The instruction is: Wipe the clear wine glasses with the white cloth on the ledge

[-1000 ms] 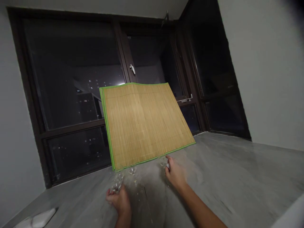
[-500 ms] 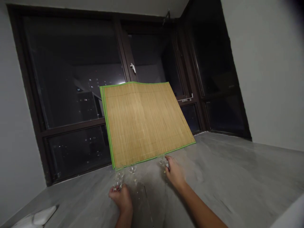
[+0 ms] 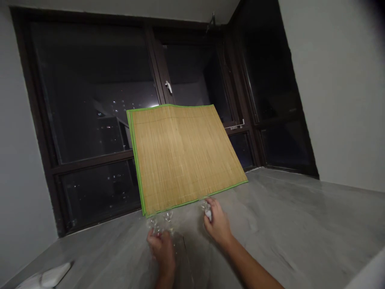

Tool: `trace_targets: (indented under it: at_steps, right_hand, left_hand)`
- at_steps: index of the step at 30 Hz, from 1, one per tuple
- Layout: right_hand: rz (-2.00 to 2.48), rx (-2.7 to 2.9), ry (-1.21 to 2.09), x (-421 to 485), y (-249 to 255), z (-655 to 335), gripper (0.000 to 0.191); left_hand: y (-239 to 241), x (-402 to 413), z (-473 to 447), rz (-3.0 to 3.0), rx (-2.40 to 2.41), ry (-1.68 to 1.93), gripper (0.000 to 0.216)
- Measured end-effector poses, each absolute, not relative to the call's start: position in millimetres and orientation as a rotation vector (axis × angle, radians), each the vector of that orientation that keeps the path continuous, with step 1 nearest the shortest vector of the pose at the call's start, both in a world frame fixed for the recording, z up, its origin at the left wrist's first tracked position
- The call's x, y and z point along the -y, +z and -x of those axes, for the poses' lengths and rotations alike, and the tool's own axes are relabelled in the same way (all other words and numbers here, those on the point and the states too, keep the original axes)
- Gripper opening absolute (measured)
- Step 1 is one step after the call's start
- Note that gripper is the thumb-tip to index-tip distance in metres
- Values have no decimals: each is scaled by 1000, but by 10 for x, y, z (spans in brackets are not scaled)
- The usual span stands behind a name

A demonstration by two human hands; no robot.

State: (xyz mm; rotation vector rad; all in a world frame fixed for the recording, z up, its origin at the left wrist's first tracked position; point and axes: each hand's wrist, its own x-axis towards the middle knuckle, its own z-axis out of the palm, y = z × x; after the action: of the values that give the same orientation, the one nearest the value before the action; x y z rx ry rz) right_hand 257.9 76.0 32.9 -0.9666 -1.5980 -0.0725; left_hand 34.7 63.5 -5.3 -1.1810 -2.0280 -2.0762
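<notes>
Near the front edge of the bamboo mat, my left hand (image 3: 162,243) has its fingers curled around a small clear glass (image 3: 157,230), partly hidden by the fingers. Just beyond it are two more small clear glasses: one glass (image 3: 152,221) at the left, another glass (image 3: 168,216) a little to the right. My right hand (image 3: 218,224) is closed on another clear glass (image 3: 205,206) by the mat's lower edge. A whitish patch shows between its thumb and fingers, too blurred to make out.
A bamboo mat (image 3: 183,156) with green edging leans against the dark window (image 3: 93,96). Grey marbled surface (image 3: 279,216) spreads around it. A white object (image 3: 55,275) lies at the lower left, partly cut off. Walls stand on both sides.
My left hand has moved right and slightly forward, with the glass in its fingers. My right hand has shifted slightly left and turned a little. The mat has stayed in place.
</notes>
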Motion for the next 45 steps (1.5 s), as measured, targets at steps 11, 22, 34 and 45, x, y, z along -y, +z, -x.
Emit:
trace_targets:
  at_steps: [11,22,34,45]
  right_hand:
    - [642,1703,33,-516,295,-2228,47]
    - [794,1558,-28,-656,293,-2313,36]
    - [733,1778,212,-593,276,-2279,53]
    - [664,1817,530,-555,306,-2255,66]
  left_hand:
    - [3,-433,-881,2008,1749,-1192,40]
    - [125,-287,-929,2342,1589,-1046,56]
    - [-125,-558,-770,1926,1816,-1245,43]
    - [-91,-540,-723,1741,2038,-1133,47]
